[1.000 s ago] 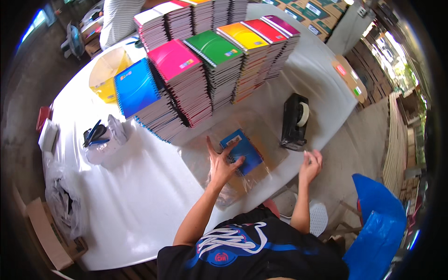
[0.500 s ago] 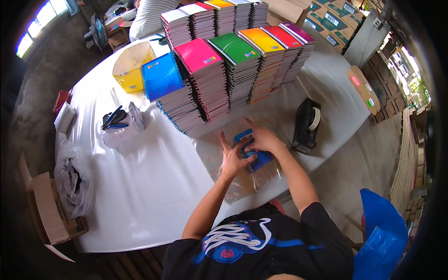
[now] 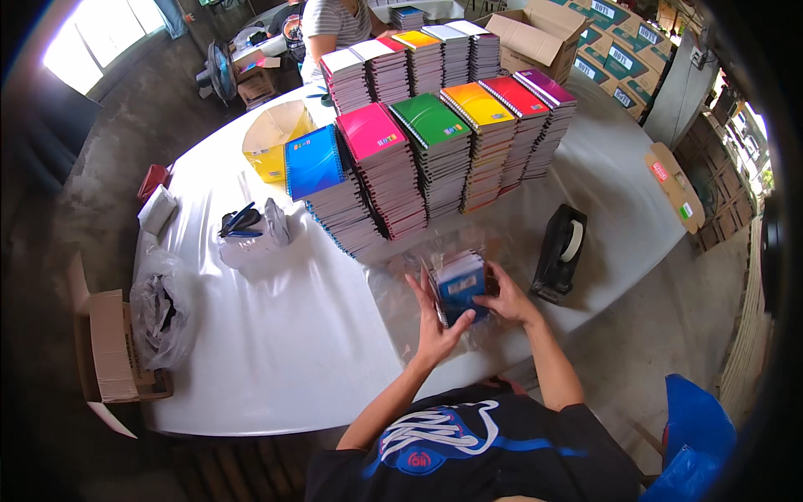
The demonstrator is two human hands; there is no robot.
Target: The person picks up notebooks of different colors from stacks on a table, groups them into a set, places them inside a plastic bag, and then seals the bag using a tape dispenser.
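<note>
White table [image 3: 284,356] — left hand [image 3: 437,336], right hand [image 3: 510,303] curved around blue-covered bundle [image 3: 459,285]

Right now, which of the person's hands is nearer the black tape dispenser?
Right: the right hand is left of the tape dispenser, touching the blue notebook; the left hand is farther left.

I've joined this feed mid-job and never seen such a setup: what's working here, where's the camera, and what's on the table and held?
There's no machine: a person works bare-handed. A wide fisheye camera on their head looks down, so straight edges bend toward the rim; picture left is their left. The left hand and right hand hold blue-covered notebooks, too blurred to count, over clear plastic. On the white table, notebook stacks stand beyond the hands, a black tape dispenser to the right, and a yellow container left of the stacks.
</note>
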